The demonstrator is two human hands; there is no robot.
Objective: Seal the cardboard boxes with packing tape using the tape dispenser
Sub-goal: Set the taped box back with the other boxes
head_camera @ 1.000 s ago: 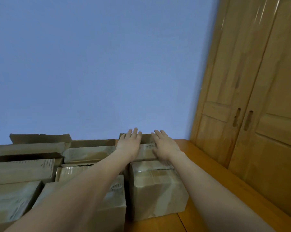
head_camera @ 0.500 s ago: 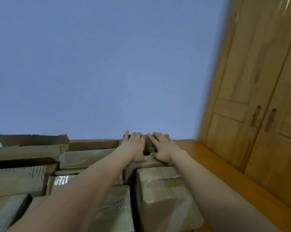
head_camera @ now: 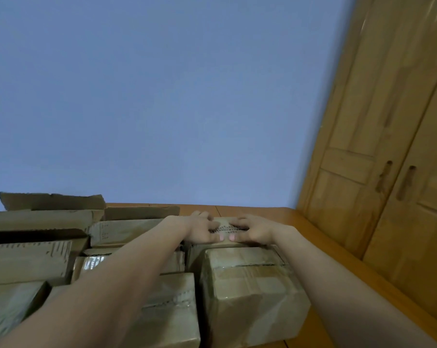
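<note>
Far to the left of the left hand (head_camera: pixel 202 228), an open box (head_camera: pixel 34 249) shows a dark gap under its raised flap; what it holds cannot be seen. Behind it another flap (head_camera: pixel 51 200) stands up against the blue wall (head_camera: pixel 162 96). Under the left forearm lie taped boxes (head_camera: pixel 167 305), shut, their shiny tape catching light. Both hands rest on the far cardboard box (head_camera: pixel 225 243), which sits beyond the nearer taped box (head_camera: pixel 250 297) lying between the two forearms. The left hand grips that far box's top flap, fingers curled over the far edge, thumb pressed on the near side. The right hand (head_camera: pixel 252 229), just beside it, grips the same way, with the two thumbs nearly touching. The flap's corrugated edge (head_camera: pixel 225 229) shows between the hands, and its long axis runs left to right across the view. The inside of this box is hidden. To the right of the right forearm, the wooden tabletop (head_camera: pixel 337 252) meets a wooden cupboard (head_camera: pixel 388 121) with two doors. The tape dispenser cannot be found in this view.
</note>
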